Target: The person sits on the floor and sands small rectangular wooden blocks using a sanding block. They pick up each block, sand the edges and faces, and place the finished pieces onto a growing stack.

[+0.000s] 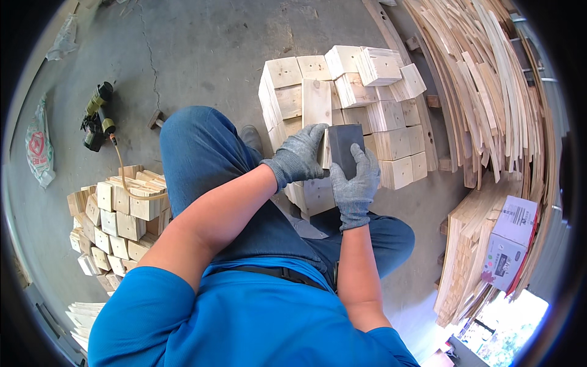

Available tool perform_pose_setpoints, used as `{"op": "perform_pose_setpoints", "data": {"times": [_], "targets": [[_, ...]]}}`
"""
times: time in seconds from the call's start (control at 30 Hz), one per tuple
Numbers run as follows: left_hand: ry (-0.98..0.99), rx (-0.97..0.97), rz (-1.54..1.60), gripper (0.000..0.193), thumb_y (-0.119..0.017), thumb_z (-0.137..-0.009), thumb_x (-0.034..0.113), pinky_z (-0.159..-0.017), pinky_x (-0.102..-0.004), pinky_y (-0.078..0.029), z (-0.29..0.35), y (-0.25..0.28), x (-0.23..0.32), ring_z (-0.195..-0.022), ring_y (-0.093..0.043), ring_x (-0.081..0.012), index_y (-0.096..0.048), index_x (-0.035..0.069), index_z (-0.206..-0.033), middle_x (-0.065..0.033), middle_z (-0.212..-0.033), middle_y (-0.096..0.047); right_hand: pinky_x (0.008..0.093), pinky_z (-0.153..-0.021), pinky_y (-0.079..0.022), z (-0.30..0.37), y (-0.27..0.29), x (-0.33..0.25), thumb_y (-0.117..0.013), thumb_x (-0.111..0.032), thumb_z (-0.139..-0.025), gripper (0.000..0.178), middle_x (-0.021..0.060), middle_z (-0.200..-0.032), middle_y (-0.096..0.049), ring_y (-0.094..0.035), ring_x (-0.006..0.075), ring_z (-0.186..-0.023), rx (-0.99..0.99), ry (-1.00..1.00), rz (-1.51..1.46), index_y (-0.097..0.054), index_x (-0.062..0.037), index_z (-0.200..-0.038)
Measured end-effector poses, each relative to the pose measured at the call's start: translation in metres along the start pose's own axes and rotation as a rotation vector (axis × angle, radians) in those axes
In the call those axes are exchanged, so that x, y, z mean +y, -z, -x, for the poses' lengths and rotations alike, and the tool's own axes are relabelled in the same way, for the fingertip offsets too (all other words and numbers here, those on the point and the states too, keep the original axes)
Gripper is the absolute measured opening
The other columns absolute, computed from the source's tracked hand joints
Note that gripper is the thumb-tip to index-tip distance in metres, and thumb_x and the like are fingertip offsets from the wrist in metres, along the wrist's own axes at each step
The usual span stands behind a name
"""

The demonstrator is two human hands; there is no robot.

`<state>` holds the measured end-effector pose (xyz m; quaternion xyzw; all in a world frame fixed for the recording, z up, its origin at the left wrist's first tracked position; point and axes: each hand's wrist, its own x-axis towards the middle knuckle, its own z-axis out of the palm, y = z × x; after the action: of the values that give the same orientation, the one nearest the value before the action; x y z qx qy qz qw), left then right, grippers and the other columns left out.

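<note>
My left hand (298,156), in a grey knit glove, is closed on a pale wooden piece (326,150) whose narrow edge shows beside its fingers. My right hand (356,182), gloved alike, grips a dark grey rectangular block (347,147) with its thumb lying over the face. The block sits right against the wooden piece. Both hands are above my lap, in front of a stack of short pale wooden blocks (391,144). One longer wooden piece (316,101) lies on that stack just beyond my left hand. My palms and the block's underside are hidden.
At the left, more cut wooden blocks (118,226) are piled, with a brown hose (124,177) across them leading to a nailer-like power tool (98,116) on the concrete floor. Long wooden strips (477,92) are stacked at the right, near a white carton (510,244). A plastic bag (40,144) lies far left.
</note>
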<state>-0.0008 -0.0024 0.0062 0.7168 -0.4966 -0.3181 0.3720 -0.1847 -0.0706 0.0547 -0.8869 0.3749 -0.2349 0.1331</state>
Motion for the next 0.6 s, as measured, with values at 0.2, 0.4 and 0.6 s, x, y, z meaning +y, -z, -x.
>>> {"op": "perform_pose_setpoints", "data": {"times": [0.2, 0.4, 0.6], "targets": [[-0.001, 0.001, 0.000, 0.108, -0.094, -0.067, 0.039, -0.119, -0.0468, -0.048, 0.0014, 0.0004, 0.0016, -0.137, -0.057, -0.0442, -0.043, 0.005, -0.155, -0.0260, -0.146, -0.056, 0.0560, -0.114, -0.044, 0.0008, -0.0007, 0.0035, -0.092, -0.025, -0.078, 0.072, 0.0278, -0.142, -0.060, -0.056, 0.0442, -0.134, 0.007, 0.022, -0.012, -0.066, -0.0112, -0.144], [-0.019, 0.007, -0.014, 0.107, -0.095, -0.067, 0.040, -0.119, -0.0468, -0.048, -0.0006, 0.0000, -0.0003, -0.137, -0.057, -0.0439, -0.043, 0.004, -0.154, -0.0270, -0.145, -0.056, 0.0557, -0.115, -0.044, 0.0013, -0.0026, 0.0045, -0.092, -0.024, -0.078, 0.072, 0.0278, -0.143, -0.060, -0.056, 0.0438, -0.135, 0.015, 0.021, -0.004, -0.066, -0.0105, -0.144], [-0.010, 0.001, -0.014, 0.109, -0.095, -0.067, 0.041, -0.120, -0.0465, -0.047, 0.0001, 0.0013, 0.0013, -0.138, -0.057, -0.0437, -0.043, 0.004, -0.155, -0.0271, -0.147, -0.056, 0.0554, -0.115, -0.044, 0.0015, -0.0016, 0.0041, -0.092, -0.023, -0.077, 0.072, 0.0274, -0.143, -0.060, -0.056, 0.0439, -0.135, 0.017, 0.012, -0.025, -0.067, -0.0098, -0.143]]}}
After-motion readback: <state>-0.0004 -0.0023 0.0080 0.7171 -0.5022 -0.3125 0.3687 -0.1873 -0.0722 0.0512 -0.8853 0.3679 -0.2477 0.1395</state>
